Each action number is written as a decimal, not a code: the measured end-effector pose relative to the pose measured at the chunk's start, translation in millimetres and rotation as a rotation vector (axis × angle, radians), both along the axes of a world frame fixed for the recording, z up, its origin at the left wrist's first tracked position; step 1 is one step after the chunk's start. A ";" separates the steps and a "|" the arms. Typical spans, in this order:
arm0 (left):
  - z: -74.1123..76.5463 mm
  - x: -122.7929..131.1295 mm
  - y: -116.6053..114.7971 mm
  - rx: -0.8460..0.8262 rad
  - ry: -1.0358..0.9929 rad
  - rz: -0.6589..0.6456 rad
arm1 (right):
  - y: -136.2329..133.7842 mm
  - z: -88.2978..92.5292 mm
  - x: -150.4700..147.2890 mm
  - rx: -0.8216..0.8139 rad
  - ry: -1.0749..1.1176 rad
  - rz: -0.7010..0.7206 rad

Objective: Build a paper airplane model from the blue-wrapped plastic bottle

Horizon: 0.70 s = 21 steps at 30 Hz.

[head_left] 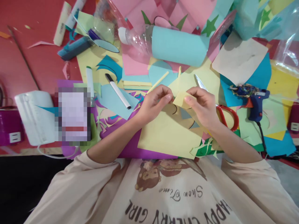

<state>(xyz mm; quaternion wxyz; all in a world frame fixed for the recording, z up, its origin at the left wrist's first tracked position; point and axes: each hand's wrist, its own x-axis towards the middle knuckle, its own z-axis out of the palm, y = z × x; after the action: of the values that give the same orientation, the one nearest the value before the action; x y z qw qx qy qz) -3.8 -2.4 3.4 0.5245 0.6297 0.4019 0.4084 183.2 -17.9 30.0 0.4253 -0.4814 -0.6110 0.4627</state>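
Note:
A small pale-yellow paper piece (180,100) is pinched between the thumb and fingers of my right hand (202,105). My left hand (157,102) is closed in a pinch at the piece's left edge; what lies between its fingertips, if anything, is hidden. Beneath both hands spreads a larger pale-yellow sheet (168,133) with black curved lines drawn on it. Scissors with red handles (230,118) lie beside my right hand, partly covered by it. Left of my left hand, a black-and-white marker (118,91) rests on light-blue paper (105,99).
A clear plastic bottle wrapped in light-blue paper (179,45) lies across the back. At right is a blue glue gun (255,102) with its cable. A white corded box (35,118) and a blurred-out phone-like item (74,115) are at left. Paper scraps (207,147) lie near the front edge.

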 end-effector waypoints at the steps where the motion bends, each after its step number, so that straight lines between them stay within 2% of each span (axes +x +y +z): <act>1: 0.3 -0.5 0.3 -0.010 -0.007 0.006 | -1.1 0.0 -0.6 0.016 -0.050 0.051; 5: 3.7 -1.6 0.3 -0.034 0.016 -0.023 | -4.0 -0.1 -2.9 0.103 -0.183 0.141; 11: 5.5 0.4 -1.4 0.009 0.068 0.016 | -2.5 0.2 -2.7 0.125 -0.194 0.154; 16: 3.0 1.6 -3.5 0.002 0.015 0.051 | -0.7 -2.7 -1.8 0.142 -0.208 0.175; 21: -0.6 -0.9 1.5 -0.051 -0.039 0.236 | 1.4 -2.6 -0.2 0.143 -0.229 0.185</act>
<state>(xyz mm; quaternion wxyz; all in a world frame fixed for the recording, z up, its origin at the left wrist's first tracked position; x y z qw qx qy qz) -4.7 -1.0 2.8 0.4964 0.5565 0.4732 0.4690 183.1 -16.6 27.4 0.3416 -0.4412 -0.7284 0.3976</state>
